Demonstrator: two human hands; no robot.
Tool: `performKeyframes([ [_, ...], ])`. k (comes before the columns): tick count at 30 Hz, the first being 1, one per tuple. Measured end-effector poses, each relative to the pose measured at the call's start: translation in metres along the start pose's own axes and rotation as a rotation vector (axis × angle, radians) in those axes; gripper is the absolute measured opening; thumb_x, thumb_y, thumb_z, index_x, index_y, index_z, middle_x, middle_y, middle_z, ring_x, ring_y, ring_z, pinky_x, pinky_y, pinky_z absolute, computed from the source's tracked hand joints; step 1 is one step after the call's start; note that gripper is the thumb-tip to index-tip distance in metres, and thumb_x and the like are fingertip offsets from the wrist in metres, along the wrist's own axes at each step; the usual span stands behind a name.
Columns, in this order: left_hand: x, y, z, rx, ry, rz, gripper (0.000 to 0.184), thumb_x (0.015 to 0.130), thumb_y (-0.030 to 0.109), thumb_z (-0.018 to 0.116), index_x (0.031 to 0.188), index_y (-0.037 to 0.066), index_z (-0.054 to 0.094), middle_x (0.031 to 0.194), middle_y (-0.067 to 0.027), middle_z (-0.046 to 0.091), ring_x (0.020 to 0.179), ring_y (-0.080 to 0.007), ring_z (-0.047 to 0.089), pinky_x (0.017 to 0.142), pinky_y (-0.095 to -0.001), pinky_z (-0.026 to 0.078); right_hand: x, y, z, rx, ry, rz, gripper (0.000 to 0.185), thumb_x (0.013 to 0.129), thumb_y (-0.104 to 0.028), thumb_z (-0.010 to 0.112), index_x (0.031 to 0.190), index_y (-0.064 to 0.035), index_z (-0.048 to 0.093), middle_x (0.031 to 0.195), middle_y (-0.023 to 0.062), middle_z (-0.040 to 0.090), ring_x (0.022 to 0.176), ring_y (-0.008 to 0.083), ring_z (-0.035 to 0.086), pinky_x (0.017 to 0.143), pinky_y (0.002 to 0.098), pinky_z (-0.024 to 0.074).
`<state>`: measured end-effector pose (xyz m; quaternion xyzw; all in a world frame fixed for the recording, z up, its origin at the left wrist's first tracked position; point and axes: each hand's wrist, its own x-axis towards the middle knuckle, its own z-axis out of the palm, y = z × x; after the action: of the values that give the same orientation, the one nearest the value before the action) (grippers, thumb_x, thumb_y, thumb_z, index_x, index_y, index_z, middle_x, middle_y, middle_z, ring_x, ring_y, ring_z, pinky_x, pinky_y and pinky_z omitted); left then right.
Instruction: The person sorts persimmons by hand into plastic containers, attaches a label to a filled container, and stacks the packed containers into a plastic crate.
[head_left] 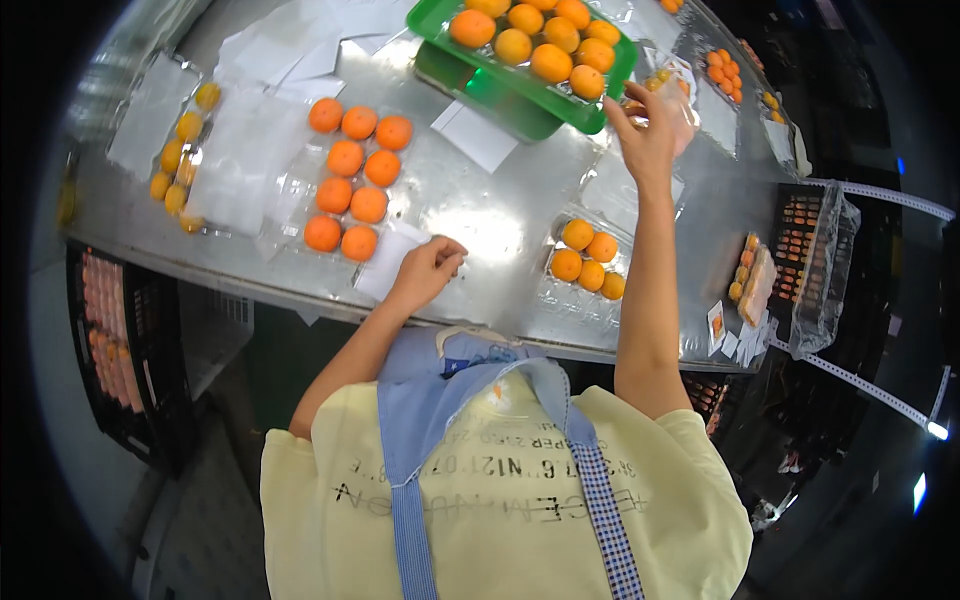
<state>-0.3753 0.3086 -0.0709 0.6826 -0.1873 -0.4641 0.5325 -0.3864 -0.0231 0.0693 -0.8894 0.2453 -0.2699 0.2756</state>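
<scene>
Beside the green tray (588, 118), the right hand (652, 128) spreads its fingers; the left hand (428, 270), fingertips drawn together, is near white paper (388, 256).

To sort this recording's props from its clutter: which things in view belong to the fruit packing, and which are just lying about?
Probably the job:
- green basket of orange fruit
- clear tray holding nine
- clear tray holding five

Probably just lying about:
- small cards, lower right
- black crate, lower left
</scene>
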Motion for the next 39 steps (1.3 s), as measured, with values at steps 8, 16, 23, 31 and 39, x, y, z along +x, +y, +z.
performKeyframes([
  [8,0.000,-0.002,0.001,0.032,0.042,0.075,0.012,0.085,0.011,0.063,0.093,0.004,0.068,0.077,-0.0076,0.068,0.067,-0.0142,0.064,0.064,-0.0274,0.051,-0.106,0.003,0.009,0.150,-0.109,0.219,0.026,0.083,-0.013,0.068,0.106,-0.0031,0.066,0.093,0.0051,0.067,0.072,0.0103,0.058,0.064,0.0242,0.0481],
  [16,-0.009,-0.003,0.003,0.126,0.077,0.133,0.012,0.082,0.012,0.069,0.093,0.007,0.070,0.078,-0.0038,0.068,0.070,-0.0122,0.063,0.067,-0.0262,0.050,-0.163,0.007,0.028,-0.504,-0.530,0.089,0.027,0.085,-0.024,0.059,0.102,-0.0040,0.064,0.094,0.0181,0.068,0.084,0.0356,0.065,0.073,0.0468,0.0496],
  [23,-0.010,-0.010,0.004,0.144,0.098,0.164,0.014,0.083,0.012,0.067,0.096,0.006,0.068,0.077,-0.0041,0.067,0.069,-0.0125,0.062,0.066,-0.0266,0.050,-0.156,-0.001,0.013,-0.737,-0.623,0.248,0.030,0.084,-0.029,0.058,0.099,-0.0033,0.064,0.091,0.0171,0.068,0.084,0.0353,0.065,0.074,0.0461,0.0498],
  [31,-0.001,-0.008,0.006,0.185,0.091,0.095,0.014,0.083,0.018,0.067,0.094,0.009,0.069,0.085,-0.0080,0.069,0.074,-0.0208,0.066,0.068,-0.0316,0.052,-0.136,0.017,-0.003,-0.320,-0.454,0.240,0.031,0.081,-0.025,0.065,0.105,-0.0054,0.066,0.101,0.0134,0.069,0.084,0.0293,0.065,0.077,0.0390,0.0509],
  [39,0.004,0.003,0.009,-0.039,-0.008,0.068,0.018,0.090,0.012,0.063,0.106,0.004,0.062,0.086,-0.0013,0.065,0.075,-0.0093,0.060,0.067,-0.0245,0.050,-0.029,-0.033,0.014,0.042,-0.209,0.092,0.028,0.079,-0.019,0.069,0.104,-0.0049,0.066,0.091,0.0079,0.069,0.071,0.0205,0.063,0.066,0.0341,0.0511],
])
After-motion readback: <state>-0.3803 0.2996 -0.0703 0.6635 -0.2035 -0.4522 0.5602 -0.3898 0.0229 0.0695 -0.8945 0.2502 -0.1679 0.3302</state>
